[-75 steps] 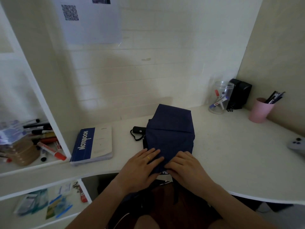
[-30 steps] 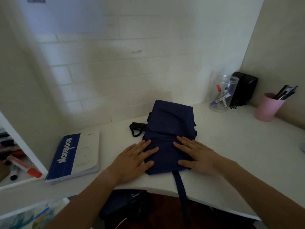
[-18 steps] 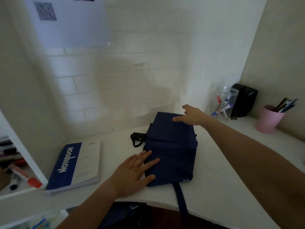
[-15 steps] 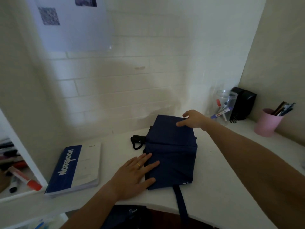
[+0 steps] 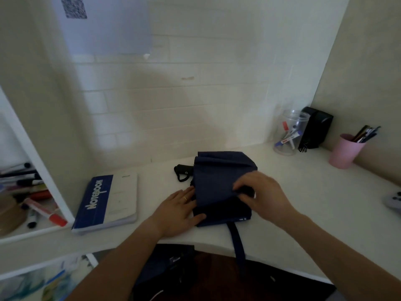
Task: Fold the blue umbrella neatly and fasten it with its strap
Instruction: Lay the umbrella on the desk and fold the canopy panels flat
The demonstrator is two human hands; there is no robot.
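Two bare hands laid on a folded dark blue fabric umbrella (image 5: 219, 183) on the white table (image 5: 303, 192), left hand (image 5: 178, 210) pressed flat with fingers spread, right hand (image 5: 260, 193) fingers pinched on a fabric fold, blue strap (image 5: 237, 242) hung over the table edge.

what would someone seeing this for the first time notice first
The dark blue umbrella lying flattened mid-desk, with the left hand pressing flat at its left edge and the right hand pinching a fold of fabric toward the near side. Its strap dangles unfastened over the front edge of the white desk. Next, the blue and white notebook to the left, and the pink cup of pens at far right.
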